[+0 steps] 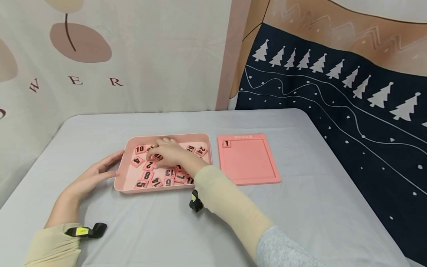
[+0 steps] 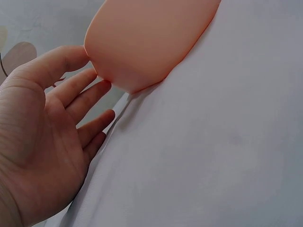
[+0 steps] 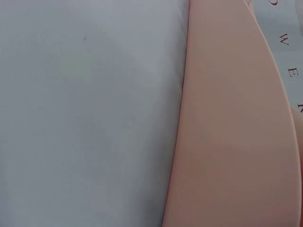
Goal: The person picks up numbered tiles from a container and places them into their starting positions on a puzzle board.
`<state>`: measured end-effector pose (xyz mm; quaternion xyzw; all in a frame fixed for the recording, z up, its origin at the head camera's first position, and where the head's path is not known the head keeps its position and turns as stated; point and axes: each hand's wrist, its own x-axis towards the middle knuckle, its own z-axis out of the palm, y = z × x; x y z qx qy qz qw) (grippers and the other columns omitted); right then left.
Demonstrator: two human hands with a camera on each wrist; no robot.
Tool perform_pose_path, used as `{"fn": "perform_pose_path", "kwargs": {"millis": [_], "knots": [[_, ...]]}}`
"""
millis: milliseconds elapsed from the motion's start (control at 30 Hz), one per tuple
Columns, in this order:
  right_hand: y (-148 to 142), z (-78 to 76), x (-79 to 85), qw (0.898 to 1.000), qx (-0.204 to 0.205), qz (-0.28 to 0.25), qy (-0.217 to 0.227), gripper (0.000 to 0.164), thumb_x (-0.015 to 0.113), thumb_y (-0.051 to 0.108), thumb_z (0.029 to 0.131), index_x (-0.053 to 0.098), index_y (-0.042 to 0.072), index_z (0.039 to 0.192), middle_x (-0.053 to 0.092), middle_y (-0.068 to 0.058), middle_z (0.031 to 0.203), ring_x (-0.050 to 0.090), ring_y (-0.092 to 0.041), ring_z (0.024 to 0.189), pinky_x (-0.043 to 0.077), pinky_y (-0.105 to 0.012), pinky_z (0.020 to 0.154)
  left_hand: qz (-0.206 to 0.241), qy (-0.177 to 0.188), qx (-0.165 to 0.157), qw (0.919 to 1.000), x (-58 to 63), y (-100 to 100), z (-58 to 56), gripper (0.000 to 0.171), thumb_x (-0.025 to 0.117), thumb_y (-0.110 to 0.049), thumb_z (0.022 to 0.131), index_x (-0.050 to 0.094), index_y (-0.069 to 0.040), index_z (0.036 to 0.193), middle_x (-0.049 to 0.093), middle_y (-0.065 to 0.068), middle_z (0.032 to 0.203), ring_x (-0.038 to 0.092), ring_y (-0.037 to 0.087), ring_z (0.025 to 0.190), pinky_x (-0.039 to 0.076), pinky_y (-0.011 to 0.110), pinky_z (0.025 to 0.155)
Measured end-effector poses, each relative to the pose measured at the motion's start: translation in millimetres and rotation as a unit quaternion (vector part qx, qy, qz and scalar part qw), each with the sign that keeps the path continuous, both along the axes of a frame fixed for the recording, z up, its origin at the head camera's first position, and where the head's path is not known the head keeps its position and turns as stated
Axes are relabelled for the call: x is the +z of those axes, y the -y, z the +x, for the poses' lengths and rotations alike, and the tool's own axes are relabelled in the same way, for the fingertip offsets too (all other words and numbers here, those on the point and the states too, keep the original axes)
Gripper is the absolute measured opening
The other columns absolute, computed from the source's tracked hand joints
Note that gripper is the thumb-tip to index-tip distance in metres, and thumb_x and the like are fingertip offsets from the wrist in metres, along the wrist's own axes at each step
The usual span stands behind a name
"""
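Well, at my far left a pale wall hanging (image 1: 160, 55) rises behind the tabletop (image 1: 133, 230), printed with rounded pinkish-brown shapes and dark letters, W, E and R among them. The tabletop wears a light grey cloth, faintly creased, its far corners rounded. On it my left hand (image 1: 91, 177) lies with fingers extended and apart, their tips touching the outside of the pink tray's (image 1: 128, 173) left end. Numbered tiles (image 1: 140, 184) lie scattered inside the tray, at various angles. My right hand (image 1: 168, 152) reaches in over them, fingertips bent down among the tiles; I cannot tell whether they pinch one. Just right of the tray, apart from it, a pink board (image 1: 248, 159) lies flat, with tile 1 (image 1: 226, 144) in its upper left corner. Farther right hangs a dark navy cloth (image 1: 290, 85) with white trees (image 1: 337, 69), wavy lines and dots, below a brown zigzag band (image 1: 367, 35).
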<state>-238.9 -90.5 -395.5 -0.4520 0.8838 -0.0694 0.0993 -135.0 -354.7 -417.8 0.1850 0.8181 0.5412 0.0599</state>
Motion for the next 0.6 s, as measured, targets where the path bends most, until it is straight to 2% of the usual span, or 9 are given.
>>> {"fn": "perform_pose_path", "kwargs": {"millis": [100, 300, 600], "knots": [[-3, -1.9, -0.6, 1.000, 0.007, -0.006, 0.006, 0.032, 0.066, 0.050, 0.084, 0.058, 0.043, 0.114, 0.041, 0.009, 0.125, 0.031, -0.009, 0.118, 0.021, -0.025, 0.101, -0.002, 0.001, 0.000, 1.0000, 0.5, -1, 0.0, 0.063, 0.056, 0.003, 0.093, 0.029, -0.002, 0.149, 0.033, 0.000, 0.152, 0.029, -0.006, 0.131, 0.025, 0.008, 0.099], [-10, -3.8, -0.8, 1.000, 0.018, -0.018, 0.015, 0.032, 0.068, 0.058, 0.077, 0.058, 0.038, 0.099, 0.039, 0.011, 0.104, 0.033, -0.008, 0.101, 0.023, -0.025, 0.096, 0.002, 0.001, -0.002, 1.0000, 0.1, -2, -1.0, 0.064, 0.056, 0.004, 0.092, 0.029, -0.002, 0.150, 0.033, 0.001, 0.152, 0.029, -0.005, 0.131, 0.025, 0.009, 0.099], [-18, 0.1, 2.6, 0.999, 0.010, -0.037, 0.017, 0.036, 0.071, 0.062, 0.072, 0.061, 0.033, 0.091, 0.040, 0.011, 0.104, 0.032, -0.008, 0.100, 0.023, -0.023, 0.094, 0.002, 0.003, 0.001, 1.0000, 0.6, 0, -0.3, 0.063, 0.056, 0.004, 0.092, 0.029, -0.002, 0.150, 0.033, 0.001, 0.152, 0.030, -0.006, 0.131, 0.026, 0.009, 0.099]]}}
